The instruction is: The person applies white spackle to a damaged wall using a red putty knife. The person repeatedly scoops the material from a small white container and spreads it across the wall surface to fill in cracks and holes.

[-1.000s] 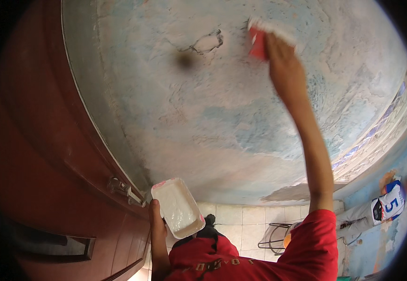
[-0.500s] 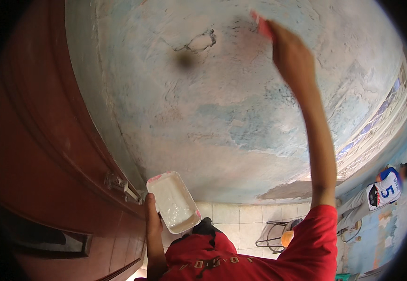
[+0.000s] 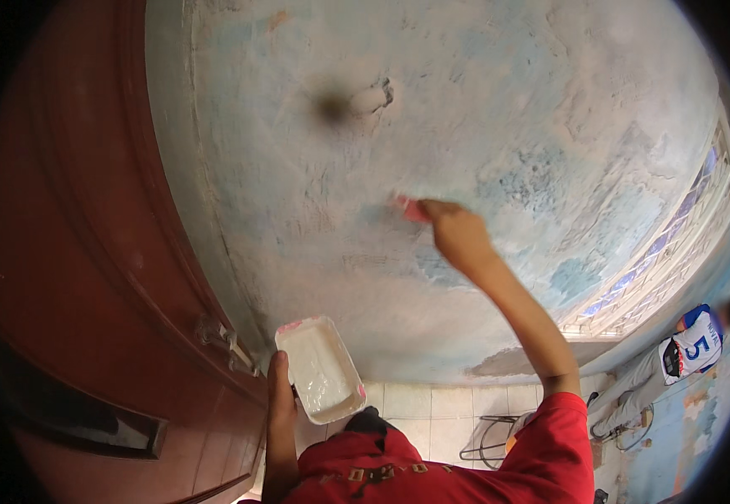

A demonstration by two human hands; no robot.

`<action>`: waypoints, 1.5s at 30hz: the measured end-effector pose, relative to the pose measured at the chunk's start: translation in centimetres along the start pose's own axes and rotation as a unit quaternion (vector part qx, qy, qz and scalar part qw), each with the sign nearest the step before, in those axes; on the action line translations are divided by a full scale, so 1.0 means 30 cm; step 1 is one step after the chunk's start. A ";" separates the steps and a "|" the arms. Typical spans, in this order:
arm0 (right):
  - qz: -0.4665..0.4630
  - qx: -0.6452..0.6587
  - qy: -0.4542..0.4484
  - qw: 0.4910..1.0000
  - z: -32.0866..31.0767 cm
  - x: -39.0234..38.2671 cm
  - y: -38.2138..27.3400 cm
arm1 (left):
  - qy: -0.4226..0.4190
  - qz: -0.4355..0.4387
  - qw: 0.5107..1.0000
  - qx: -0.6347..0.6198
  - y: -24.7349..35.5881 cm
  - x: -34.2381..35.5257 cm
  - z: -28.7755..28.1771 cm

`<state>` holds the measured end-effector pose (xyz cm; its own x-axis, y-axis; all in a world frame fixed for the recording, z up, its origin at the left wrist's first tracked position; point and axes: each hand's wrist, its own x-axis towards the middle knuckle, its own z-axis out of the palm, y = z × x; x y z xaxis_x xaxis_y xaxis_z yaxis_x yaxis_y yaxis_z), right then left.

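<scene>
My left hand [image 3: 281,388] grips the side of a white rectangular tub [image 3: 355,375] with pink marks on its rim. Wet white paint-like stuff [image 3: 319,374] lies inside it, and the tub tilts a little. My right arm reaches up and forward. Its hand [image 3: 460,239] is closed around a small red flat tool [image 3: 413,209], whose leading edge is whitish and meets the wall [image 3: 298,277]. Motion blur hides the tool's exact kind. The wall's surface is patchy, pale blue, white and pinkish, with rough spots around the tool.
A reddish-brown door [image 3: 88,252] with a metal handle [image 3: 229,344] stands close on my left. To the right is a window with a white grille [image 3: 650,252]. A person [image 3: 690,344] is beyond it at far right. A dark-framed stool [image 3: 486,441] stands on the tiled floor [image 3: 423,403].
My right hand has swept the red tool down and to the left across the wall. The tub stays in my left hand, nearly in place. The whole view has shifted slightly.
</scene>
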<state>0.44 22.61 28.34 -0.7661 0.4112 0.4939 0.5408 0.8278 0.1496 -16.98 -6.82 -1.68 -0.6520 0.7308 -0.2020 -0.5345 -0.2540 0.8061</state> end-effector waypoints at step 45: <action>-0.013 -0.120 0.353 0.928 -0.561 0.249 0.246 | -0.025 -0.032 0.999 0.010 -0.029 0.022 0.011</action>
<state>4.55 25.37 47.55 -0.4081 -0.0307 0.9124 0.6515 0.6904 0.3146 -16.78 -5.91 -2.35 -0.5889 0.7760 -0.2258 -0.5630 -0.1934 0.8035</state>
